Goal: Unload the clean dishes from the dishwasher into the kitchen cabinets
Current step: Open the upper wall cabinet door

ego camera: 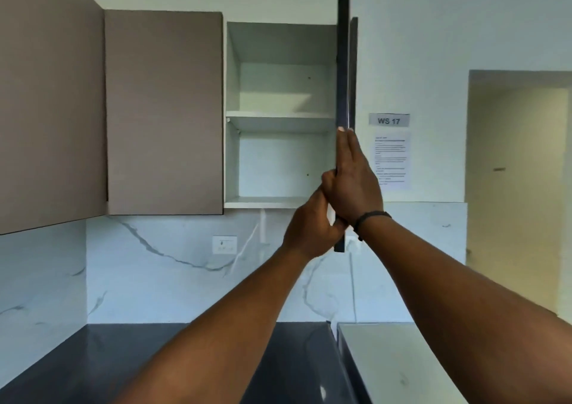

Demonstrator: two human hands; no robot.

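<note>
Cabinet (280, 119) open; both hands (353, 184) grip door (343, 63).

Grey label (389, 120), fixed to the white wall right of the open cabinet: reads "WS 17" in dark capitals. White printed sheet (392, 160), directly below the label on the same wall: several lines of text, too small to read.

Both hands, left hand (312, 227) and right hand (353, 184), hold the open cabinet door (343, 63) (seen edge-on) beside bare shelves (278, 117).
</note>
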